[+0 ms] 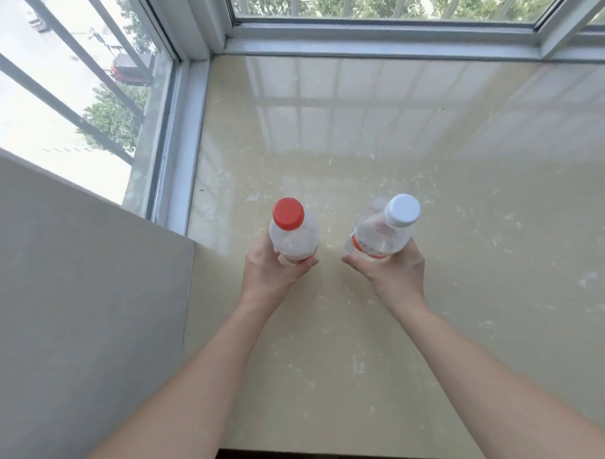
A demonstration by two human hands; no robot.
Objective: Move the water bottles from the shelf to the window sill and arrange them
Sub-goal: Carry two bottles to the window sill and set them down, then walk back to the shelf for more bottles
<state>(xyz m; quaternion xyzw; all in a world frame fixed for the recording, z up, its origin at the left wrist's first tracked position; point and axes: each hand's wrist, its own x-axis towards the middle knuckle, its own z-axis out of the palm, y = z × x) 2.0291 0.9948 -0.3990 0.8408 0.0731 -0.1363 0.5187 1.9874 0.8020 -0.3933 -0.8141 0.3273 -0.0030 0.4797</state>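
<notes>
Now my left hand (274, 272) curls round the red-cap bottle (294, 234) and my right hand (397, 272) round the tilted white-cap bottle (380, 235), both gripped low on the body, apart, over the sill (359, 134), I reckon so each can be stood down upright.

Two water bottles are held side by side, apart, at the centre of the frame over a glossy cream stone window sill (359, 141). The clear plastic bottle with a red cap (294, 241), centre-left, stands near upright, gripped low by the left hand (271, 268). The clear plastic bottle with a white cap (380, 233) and red-orange label band, centre-right, tilts its cap toward the upper right in the right hand (395, 270). Whether either base touches the sill cannot be told.
</notes>
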